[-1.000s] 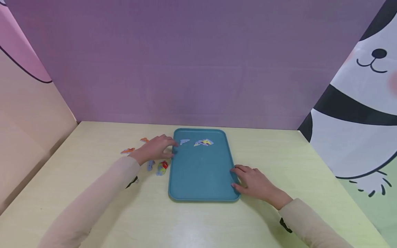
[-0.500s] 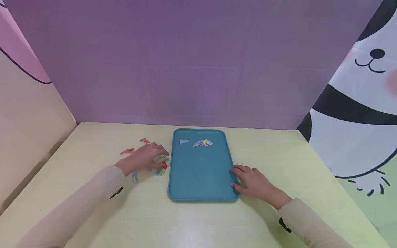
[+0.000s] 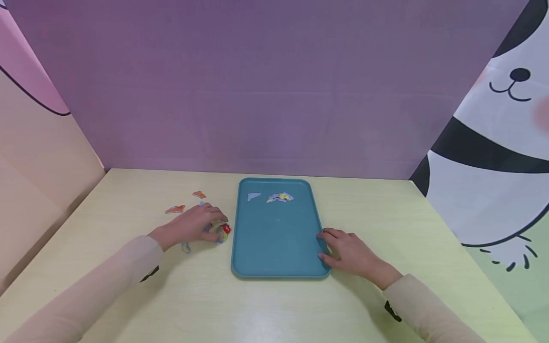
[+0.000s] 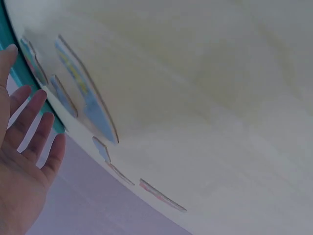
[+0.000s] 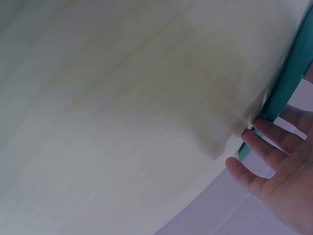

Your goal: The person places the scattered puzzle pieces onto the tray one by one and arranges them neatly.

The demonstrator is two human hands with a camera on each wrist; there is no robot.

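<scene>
My left hand (image 3: 190, 225), fingers loosely bent and apart, hovers over flat picture puzzle pieces left of the tray. Closest to its fingertips is a red-and-green piece (image 3: 226, 229), partly covered by the thumb. A blue-and-yellow piece (image 3: 186, 247) lies under the wrist side, and looks long and curved in the left wrist view. Nothing shows between the fingers there. My right hand (image 3: 353, 252) rests on the right rim of the blue-green tray (image 3: 279, 252), thumb and fingertips over the edge. Upon the tray lie a pale blue piece (image 3: 253, 196) and a yellow-and-blue piece (image 3: 283, 196).
Two orange pieces, one farther back (image 3: 199, 194) and another more to the left (image 3: 175, 209), lie beyond the left hand. A small blue bit (image 3: 201, 203) peeks out behind it. The wooden table (image 3: 274, 309) ends at a purple backdrop (image 3: 266, 95).
My left hand has drawn back from the tray's left rim, moving left and toward me, over the loose pieces. The right hand stays at the rim; pieces on the tray look unmoved.
</scene>
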